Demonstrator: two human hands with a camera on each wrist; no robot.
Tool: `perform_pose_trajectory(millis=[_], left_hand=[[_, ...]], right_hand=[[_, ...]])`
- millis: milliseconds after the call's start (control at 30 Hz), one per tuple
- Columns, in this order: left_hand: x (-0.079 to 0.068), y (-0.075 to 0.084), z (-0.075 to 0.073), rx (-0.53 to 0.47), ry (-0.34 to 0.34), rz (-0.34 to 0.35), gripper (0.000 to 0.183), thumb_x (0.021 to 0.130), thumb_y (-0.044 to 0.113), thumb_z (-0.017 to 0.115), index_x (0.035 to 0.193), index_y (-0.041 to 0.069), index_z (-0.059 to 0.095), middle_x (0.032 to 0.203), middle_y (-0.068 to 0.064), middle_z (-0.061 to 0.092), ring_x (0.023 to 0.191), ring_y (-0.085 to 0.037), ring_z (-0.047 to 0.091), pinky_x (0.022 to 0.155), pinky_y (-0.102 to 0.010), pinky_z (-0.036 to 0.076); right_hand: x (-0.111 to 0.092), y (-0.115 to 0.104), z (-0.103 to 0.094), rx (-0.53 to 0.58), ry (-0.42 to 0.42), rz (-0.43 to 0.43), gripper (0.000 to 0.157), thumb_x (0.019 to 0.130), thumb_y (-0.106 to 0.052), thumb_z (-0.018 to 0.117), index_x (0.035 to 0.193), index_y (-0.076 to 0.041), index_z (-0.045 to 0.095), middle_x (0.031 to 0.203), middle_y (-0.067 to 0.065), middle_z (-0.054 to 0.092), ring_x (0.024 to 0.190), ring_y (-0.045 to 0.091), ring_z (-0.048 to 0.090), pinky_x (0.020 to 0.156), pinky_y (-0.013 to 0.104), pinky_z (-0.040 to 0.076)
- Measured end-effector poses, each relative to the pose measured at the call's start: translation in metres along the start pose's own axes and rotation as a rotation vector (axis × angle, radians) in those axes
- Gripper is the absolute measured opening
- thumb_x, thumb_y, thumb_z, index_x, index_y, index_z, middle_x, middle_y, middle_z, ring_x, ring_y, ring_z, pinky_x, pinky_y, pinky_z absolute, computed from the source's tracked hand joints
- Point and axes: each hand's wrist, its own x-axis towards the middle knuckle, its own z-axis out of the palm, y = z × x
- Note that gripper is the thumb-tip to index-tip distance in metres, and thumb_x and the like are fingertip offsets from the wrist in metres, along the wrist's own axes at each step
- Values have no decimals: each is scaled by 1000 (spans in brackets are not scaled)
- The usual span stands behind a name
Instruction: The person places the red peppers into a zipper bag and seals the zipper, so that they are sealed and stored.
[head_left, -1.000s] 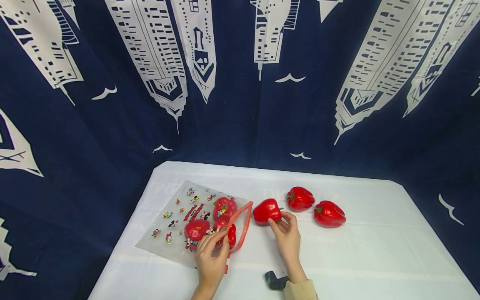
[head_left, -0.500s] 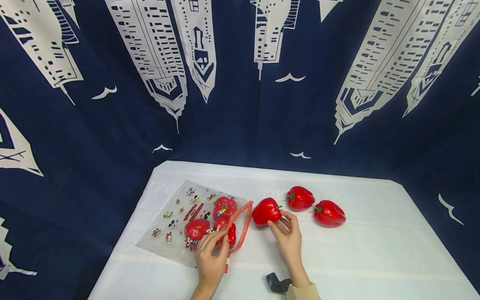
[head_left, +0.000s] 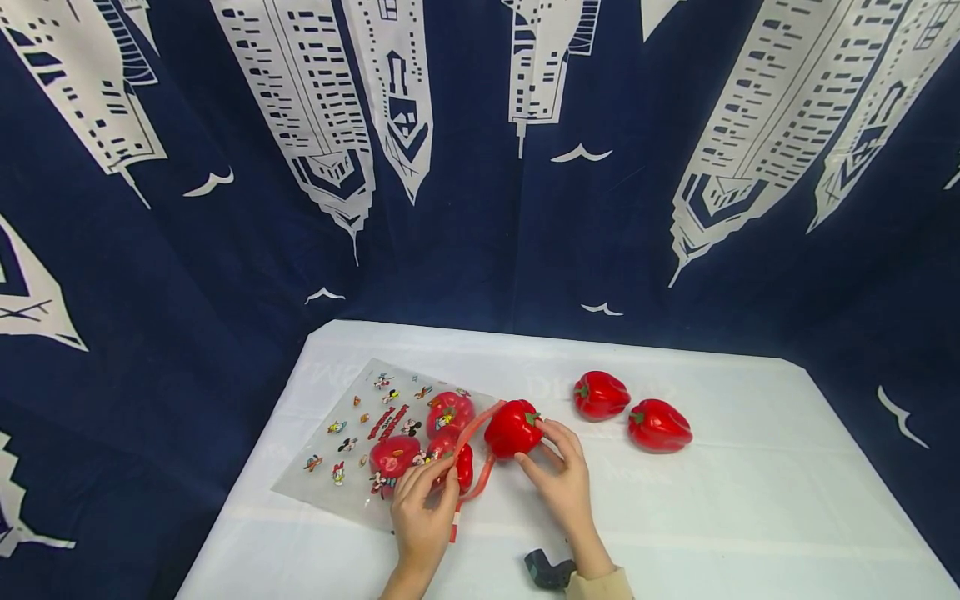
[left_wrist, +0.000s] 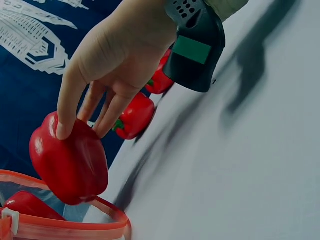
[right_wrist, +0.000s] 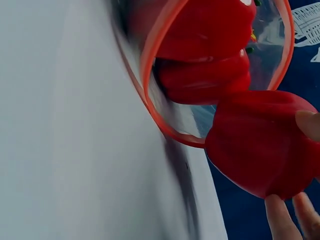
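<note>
My left hand (head_left: 422,510) pinches the orange rim of a clear zip bag (head_left: 322,454) printed with cartoon figures, which lies on its side with its mouth held apart. Several red bell peppers (head_left: 395,457) are inside it. In my right hand (head_left: 561,479) is another red bell pepper (head_left: 513,429), gripped by thumb and fingers at its stem end. This pepper (right_wrist: 260,145) is at the bag's mouth, its blunt end beside the orange rim (right_wrist: 175,134) in the right wrist view. The left wrist view shows the right hand (left_wrist: 112,65) above the mouth; my left hand is hidden there.
Two more red bell peppers, one (head_left: 602,395) farther back and one (head_left: 659,426) to its right, lie on the white table (head_left: 750,500). A dark wrist camera (head_left: 549,570) sits at the right wrist. A navy patterned cloth (head_left: 480,233) hangs behind.
The right hand has moved left with its bell pepper, from beside the bag to the bag's mouth, and the pepper has turned slightly. The left hand stays on the rim.
</note>
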Motion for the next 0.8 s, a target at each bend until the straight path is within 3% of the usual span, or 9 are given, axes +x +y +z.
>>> perform_pose_trajectory(millis=[200,400,800], left_hand=[[2,2,0,-2,0,8,29,67,-7,76,92,8,73,91,-2,71,79,-17,62,72,-24,44],[3,2,1,-1,-7,12,28,68,-6,76,92,8,73,92,-2,71,78,-16,62,72,-23,44],[4,5,0,8,-10,18,28,69,-6,76,93,8,73,92,-2,71,79,-16,61,71,-22,44]], right_hand=[[-5,-2,5,-6,-53,-16,49,72,9,75,118,5,59,130,22,49,119,34,47,91,46,43],[-8,2,11,-30,-130,-100,47,71,7,76,115,3,61,129,22,49,118,36,48,91,47,43],[-12,1,22,-40,-135,-131,49,72,9,74,118,4,59,130,25,47,111,40,53,83,49,48]])
